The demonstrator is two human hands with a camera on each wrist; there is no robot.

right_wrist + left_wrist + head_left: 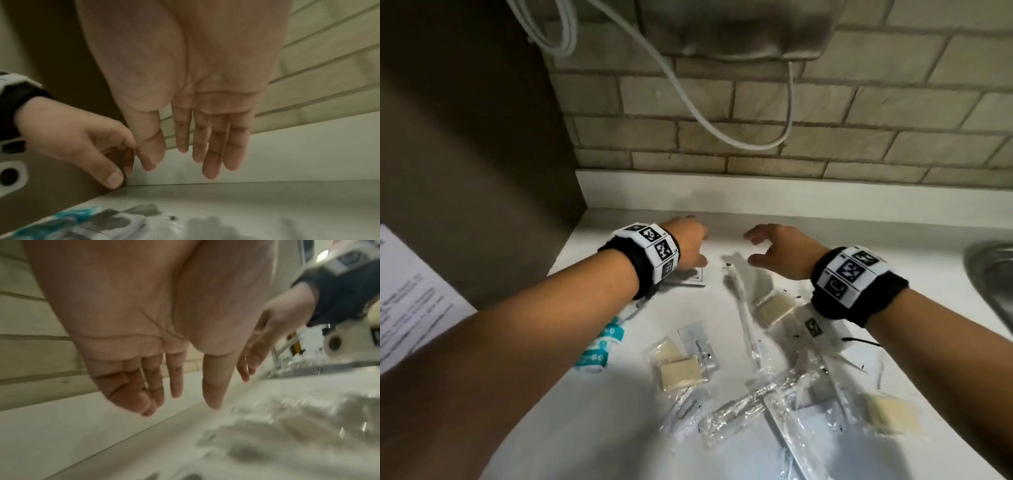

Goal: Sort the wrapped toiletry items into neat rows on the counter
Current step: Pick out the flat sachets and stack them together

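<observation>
Wrapped toiletries lie scattered on the white counter (619,428): cream soap bars in clear film (679,371) (774,306) (892,413), a wrapped toothbrush (744,315), white toothpaste sachets (686,413), teal-and-white packets (601,346) and a small flat white packet (693,277). My left hand (693,240) hovers over the far left of the counter, just beyond the flat packet, fingers straight and holding nothing (156,386). My right hand (774,246) hovers beside it above the toothbrush's far end, fingers spread and relaxed, also holding nothing (205,146).
A tiled wall (791,113) with a white upstand closes the counter's far side. A brown panel (465,154) bounds the left. A steel sink rim (993,274) is at the right edge. A white cable (722,126) hangs from a wall unit above. A printed sheet (407,301) lies at left.
</observation>
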